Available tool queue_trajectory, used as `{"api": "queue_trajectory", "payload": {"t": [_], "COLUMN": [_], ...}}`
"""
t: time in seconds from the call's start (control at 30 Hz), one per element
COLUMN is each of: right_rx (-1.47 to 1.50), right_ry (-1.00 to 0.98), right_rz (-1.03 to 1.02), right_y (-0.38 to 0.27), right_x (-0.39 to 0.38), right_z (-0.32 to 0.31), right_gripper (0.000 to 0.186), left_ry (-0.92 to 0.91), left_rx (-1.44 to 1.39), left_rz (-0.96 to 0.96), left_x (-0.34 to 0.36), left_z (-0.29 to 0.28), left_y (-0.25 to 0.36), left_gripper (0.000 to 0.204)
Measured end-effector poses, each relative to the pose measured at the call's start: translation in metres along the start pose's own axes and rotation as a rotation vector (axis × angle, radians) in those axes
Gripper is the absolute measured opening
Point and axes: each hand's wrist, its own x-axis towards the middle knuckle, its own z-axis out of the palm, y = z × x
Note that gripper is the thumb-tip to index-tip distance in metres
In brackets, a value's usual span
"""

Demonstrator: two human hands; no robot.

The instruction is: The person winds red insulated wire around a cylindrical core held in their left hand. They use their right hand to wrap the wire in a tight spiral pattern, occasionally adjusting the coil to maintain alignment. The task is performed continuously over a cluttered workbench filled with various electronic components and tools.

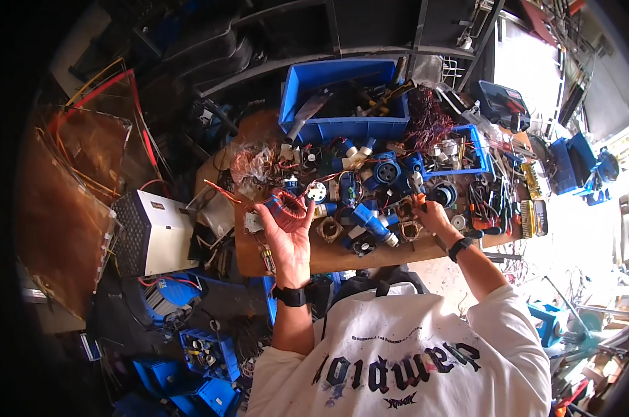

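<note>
My left hand (288,243) is raised palm-up over the front left of the wooden workbench (311,263). Between its thumb and fingers sits a copper wire coil (290,208), from which orange-red leads (221,190) trail off to the left. Farther right, my right hand (435,218) closes around an orange-handled tool (419,199) that looks like pliers; the fingers partly cover it. Blue industrial plugs (372,224) and square metal frames (328,229) lie between the hands. A round white connector face (317,192) is just beyond my left fingertips.
A large blue crate (349,129) of tools stands at the back of the bench, with a smaller blue tray (487,161) of parts to its right. Hand tools (483,201) crowd the right end. At left are a white metal box (163,238) and a brown panel (64,215).
</note>
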Motion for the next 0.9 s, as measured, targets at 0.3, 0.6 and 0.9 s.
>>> {"api": "queue_trajectory", "payload": {"t": [0.3, 0.6, 0.9], "right_rx": [0.381, 0.113, 0.149], "right_ry": [-0.418, -0.262, -0.185], "right_rz": [0.239, 0.239, 0.364], "right_y": [0.005, 0.01, 0.0], "right_x": [0.006, 0.0, -0.042], "right_z": [-0.017, -0.013, -0.016], "right_gripper": [0.026, 0.033, 0.034], "left_ry": [0.012, -0.05, 0.119], "left_rx": [-0.009, 0.01, 0.177], "left_rz": [-0.001, -0.148, -0.262], "left_x": [0.004, 0.041, 0.073], "left_z": [-0.016, -0.055, -0.077], "left_y": [0.001, -0.026, -0.102], "left_gripper": [0.06, 0.055, 0.044]}}
